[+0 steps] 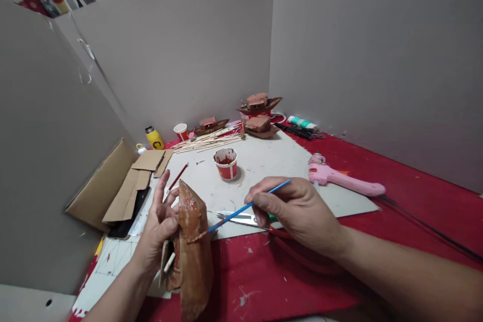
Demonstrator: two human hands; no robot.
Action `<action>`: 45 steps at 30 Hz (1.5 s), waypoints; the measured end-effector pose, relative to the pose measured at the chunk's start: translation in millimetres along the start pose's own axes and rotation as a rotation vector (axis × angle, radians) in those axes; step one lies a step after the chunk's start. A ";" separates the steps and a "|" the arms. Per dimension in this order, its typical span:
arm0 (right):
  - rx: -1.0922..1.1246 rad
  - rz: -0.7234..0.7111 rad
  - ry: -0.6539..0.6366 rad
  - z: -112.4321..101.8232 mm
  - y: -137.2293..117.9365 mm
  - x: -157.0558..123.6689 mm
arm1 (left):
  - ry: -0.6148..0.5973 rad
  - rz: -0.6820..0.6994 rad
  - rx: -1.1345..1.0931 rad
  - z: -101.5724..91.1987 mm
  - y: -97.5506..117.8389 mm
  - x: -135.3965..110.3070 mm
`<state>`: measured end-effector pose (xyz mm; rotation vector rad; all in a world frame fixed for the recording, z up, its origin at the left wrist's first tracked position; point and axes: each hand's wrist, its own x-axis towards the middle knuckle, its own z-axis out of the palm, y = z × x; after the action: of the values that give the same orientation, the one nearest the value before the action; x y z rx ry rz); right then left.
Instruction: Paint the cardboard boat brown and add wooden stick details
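My left hand holds a brown model boat tilted on its side, thumb against it and some fingers stretched out behind. Wet, glossy brown coating shows near the boat's upper end. Between the fingertips of my right hand is a blue paintbrush, its brown-stained bristles touching the hull. Beyond both hands stands a red and white paper cup with reddish-brown paint inside. Under my right hand lie scissors, partly hidden, and a red-handled tool.
Finished-looking model boats stand at the back beside thin wooden sticks. A pink glue gun with a black cord lies at right. Cardboard pieces, a pencil and a yellow bottle are at left. Grey walls enclose the red table.
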<state>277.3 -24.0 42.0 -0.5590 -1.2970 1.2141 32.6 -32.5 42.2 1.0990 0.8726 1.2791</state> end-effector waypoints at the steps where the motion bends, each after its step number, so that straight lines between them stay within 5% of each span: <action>1: 0.000 -0.015 0.022 0.8 -0.8 0.3 | 0.000 -0.005 0.004 0.2 0.8 -0.5; 5: -0.047 -0.053 0.135 3.0 -1.8 1.1 | 0.004 -0.003 0.008 -0.5 0.5 -1.3; 11: -0.041 0.013 -0.033 3.8 1.1 -3.8 | 0.014 0.010 -0.005 0.0 -1.3 -0.6; 17: -0.097 -0.111 0.152 -2.1 -1.4 2.6 | 0.048 0.037 0.035 0.0 -2.6 2.1; 22: -0.081 -0.050 0.016 -2.1 -0.2 0.7 | 0.057 0.044 0.009 1.1 -3.5 4.5; 28: -0.099 -0.118 0.194 -2.8 2.4 7.3 | 0.086 0.052 0.023 -0.5 -4.9 5.1; 34: -0.080 0.029 -0.006 0.7 -0.1 3.7 | 0.059 0.005 -0.003 -1.7 -1.5 0.1; 41: -0.061 -0.064 0.117 -3.9 4.6 7.0 | 0.055 0.004 0.036 -27.2 -10.8 13.5; 45: -0.028 0.034 0.005 -2.0 4.3 5.5 | 0.102 -0.009 0.048 -36.4 -15.1 23.9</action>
<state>276.6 -17.0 40.0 -0.6062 -1.3065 1.2234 5.2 -3.2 19.6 1.0736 0.9883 1.3220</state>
